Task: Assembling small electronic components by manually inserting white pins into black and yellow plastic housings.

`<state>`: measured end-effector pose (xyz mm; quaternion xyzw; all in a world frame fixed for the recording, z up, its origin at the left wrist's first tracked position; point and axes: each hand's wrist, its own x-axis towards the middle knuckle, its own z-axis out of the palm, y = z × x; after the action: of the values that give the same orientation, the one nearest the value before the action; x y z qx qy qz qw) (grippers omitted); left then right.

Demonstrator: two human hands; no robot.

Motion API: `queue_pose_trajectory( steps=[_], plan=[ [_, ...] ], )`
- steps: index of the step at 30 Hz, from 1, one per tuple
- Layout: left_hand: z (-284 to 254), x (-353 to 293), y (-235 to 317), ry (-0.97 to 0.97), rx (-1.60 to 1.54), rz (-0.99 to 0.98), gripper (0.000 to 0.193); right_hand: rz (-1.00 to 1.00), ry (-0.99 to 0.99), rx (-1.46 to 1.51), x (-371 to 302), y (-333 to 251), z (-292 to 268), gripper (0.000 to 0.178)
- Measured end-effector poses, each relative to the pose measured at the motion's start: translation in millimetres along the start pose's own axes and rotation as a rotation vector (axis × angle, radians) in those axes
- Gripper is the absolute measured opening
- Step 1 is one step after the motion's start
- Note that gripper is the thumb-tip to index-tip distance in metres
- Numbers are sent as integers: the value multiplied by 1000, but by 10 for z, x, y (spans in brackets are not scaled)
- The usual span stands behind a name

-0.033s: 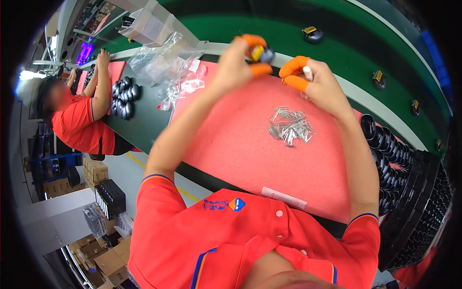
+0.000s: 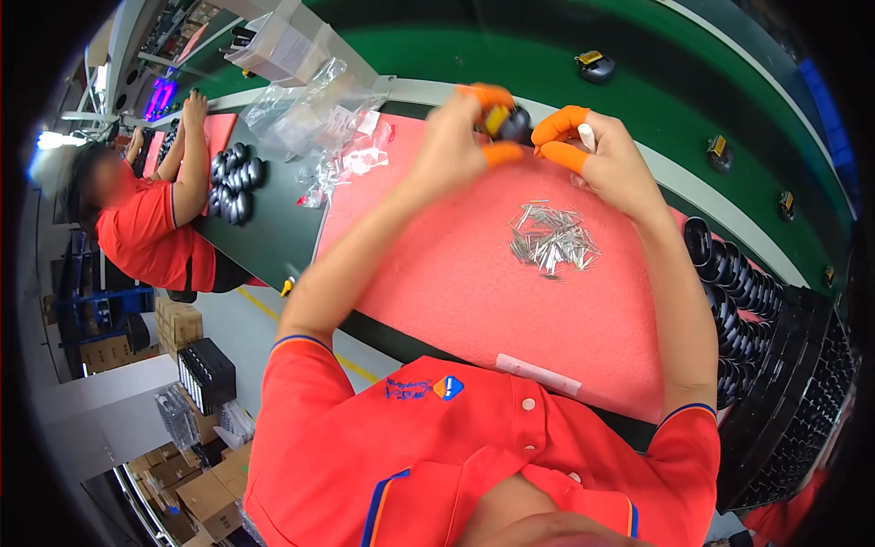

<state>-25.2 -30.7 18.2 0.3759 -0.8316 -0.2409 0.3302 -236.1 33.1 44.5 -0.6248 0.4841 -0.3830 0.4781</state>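
Note:
My left hand (image 2: 445, 150), blurred by motion and with orange finger covers, grips a dark rounded casing (image 2: 516, 126) with a yellow part. Close to its right, my right hand (image 2: 620, 169) has its thumb and forefinger pinched together, also in orange covers. What lies between those fingertips is too small to make out. A white piece (image 2: 586, 138) shows among the right fingers. Below both hands, a loose heap of thin silvery metal pins (image 2: 552, 239) lies on the pink foam mat (image 2: 456, 273).
Beyond the mat runs a green conveyor belt (image 2: 510, 46) carrying dark casings with yellow parts (image 2: 595, 67). Stacked dark shells (image 2: 729, 283) stand at the right. Plastic bags (image 2: 305, 118) lie at the back left. Another person (image 2: 150, 223) works on the left beside several dark shells (image 2: 235, 182).
My left hand has shifted slightly right and down with the casing, closer to the right hand. A small yellow thing now shows beside my left forearm. The right hand has barely moved.

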Motion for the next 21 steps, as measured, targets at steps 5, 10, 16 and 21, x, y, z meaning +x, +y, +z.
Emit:
queue_pose_trajectory(
  steps=[5, 10, 16, 21],
  plan=[
    [182, -390, 264, 82, -98, -97, 52, 156, 62, 128, 36, 82, 147, 16],
    [200, -433, 194, 160, -106, -53, 49, -21, 64, 88, 36, 164, 235, 16],
    [206, -441, 112, 192, -118, -9, 44, -62, 116, -118, 24, 199, 256, 16],
    [221, -465, 96, 199, -113, 16, 42, -175, 156, -286, -9, 126, 289, 14]
  ],
)
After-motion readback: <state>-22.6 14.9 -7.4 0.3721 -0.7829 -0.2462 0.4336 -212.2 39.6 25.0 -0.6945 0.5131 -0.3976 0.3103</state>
